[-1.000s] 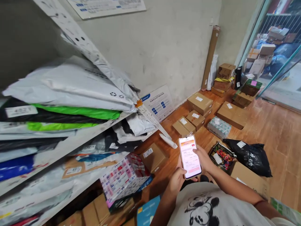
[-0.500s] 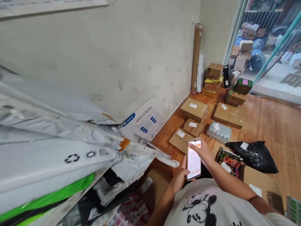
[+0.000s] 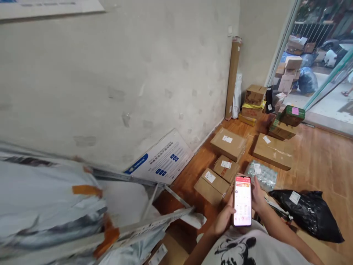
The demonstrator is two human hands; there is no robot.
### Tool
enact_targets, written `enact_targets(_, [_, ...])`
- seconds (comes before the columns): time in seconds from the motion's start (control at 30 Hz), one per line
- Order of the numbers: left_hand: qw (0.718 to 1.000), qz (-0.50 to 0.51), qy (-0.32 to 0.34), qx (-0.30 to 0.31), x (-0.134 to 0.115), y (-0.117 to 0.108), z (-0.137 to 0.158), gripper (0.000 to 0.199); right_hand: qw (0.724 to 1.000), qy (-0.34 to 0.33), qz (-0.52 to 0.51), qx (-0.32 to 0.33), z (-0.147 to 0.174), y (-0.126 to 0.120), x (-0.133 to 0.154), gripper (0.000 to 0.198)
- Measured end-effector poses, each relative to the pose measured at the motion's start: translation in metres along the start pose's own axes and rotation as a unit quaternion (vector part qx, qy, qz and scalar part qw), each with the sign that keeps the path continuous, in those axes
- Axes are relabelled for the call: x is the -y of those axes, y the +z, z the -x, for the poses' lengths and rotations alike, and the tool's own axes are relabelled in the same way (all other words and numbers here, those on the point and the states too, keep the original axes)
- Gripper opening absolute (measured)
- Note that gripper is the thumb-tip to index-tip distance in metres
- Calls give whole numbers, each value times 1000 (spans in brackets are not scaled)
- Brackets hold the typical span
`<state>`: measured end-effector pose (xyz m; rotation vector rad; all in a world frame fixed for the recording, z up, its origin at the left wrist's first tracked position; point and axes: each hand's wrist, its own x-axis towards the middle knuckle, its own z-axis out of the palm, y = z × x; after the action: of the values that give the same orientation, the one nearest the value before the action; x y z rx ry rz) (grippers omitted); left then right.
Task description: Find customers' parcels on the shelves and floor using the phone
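Wood-look floor (image 3: 317,162) | lying: labelled cardboard boxes (image 3: 271,152), clear-wrapped pack (image 3: 265,178), black bag (image 3: 309,215) | upright: long carton (image 3: 232,81)

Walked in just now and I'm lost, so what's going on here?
A person is holding a lit phone in front of their body, the left hand at its left edge and the right hand at its right. Neither hand holds a parcel. Labelled cardboard boxes and a black bag lie on the wooden floor ahead. The screen's text is too small to read.
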<state>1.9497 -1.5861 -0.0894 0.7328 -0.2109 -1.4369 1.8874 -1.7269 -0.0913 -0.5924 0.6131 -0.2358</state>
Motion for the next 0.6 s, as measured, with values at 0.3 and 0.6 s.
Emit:
enact_targets(0.3, [999,16,30,6,-32,-6,-87,98,993,85,-37,74,-67,-4,72,73])
enact_targets(0.6, [994,-6,-5,106,-27,1,-138,92,994,28,-97,39,-47,-21,91,81])
